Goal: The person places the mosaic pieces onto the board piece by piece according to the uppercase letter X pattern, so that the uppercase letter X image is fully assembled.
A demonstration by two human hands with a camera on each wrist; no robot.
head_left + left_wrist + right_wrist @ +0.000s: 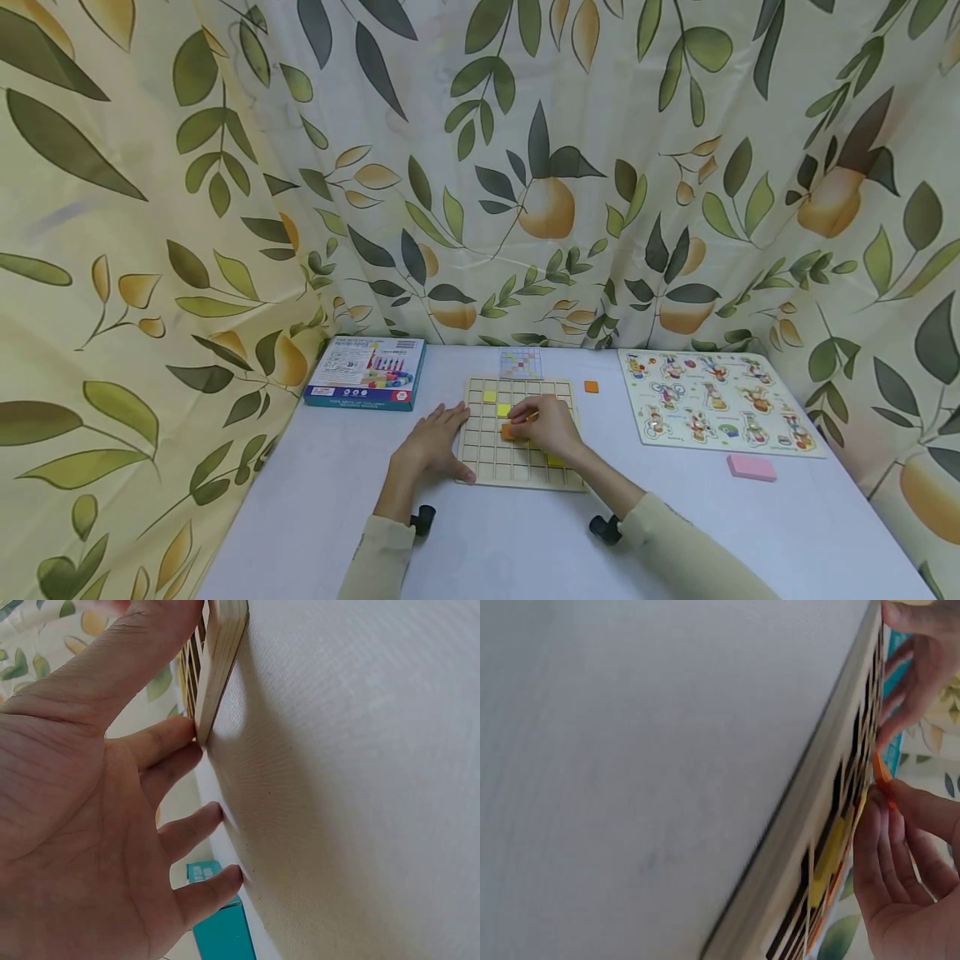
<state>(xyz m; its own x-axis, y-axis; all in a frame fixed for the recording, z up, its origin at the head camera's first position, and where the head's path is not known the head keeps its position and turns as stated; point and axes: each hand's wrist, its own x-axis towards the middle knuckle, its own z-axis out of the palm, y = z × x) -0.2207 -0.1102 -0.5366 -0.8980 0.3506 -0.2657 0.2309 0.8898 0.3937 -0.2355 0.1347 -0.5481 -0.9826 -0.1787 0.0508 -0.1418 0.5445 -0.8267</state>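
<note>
A wooden grid board (487,473) lies on the white table in the head view. My left hand (432,442) is spread at its left side, thumb and fingertips at the board's edge. In the left wrist view, the other fingers (196,829) of that hand reach down to the tablecloth. Over the board's middle my right hand (549,427) pinches an orange square tile (508,432), which looks tilted over the grid in the right wrist view. Yellow tiles (490,397) sit in some squares, one of them (553,460) near the right forearm. The right hand hides part of the grid.
Behind the board lies a colored pattern card (521,363). A loose orange tile (592,387) is right of the board. A boxed set (365,372) stands at the back left. To the right are a picture puzzle board (720,398) and a pink block (752,467).
</note>
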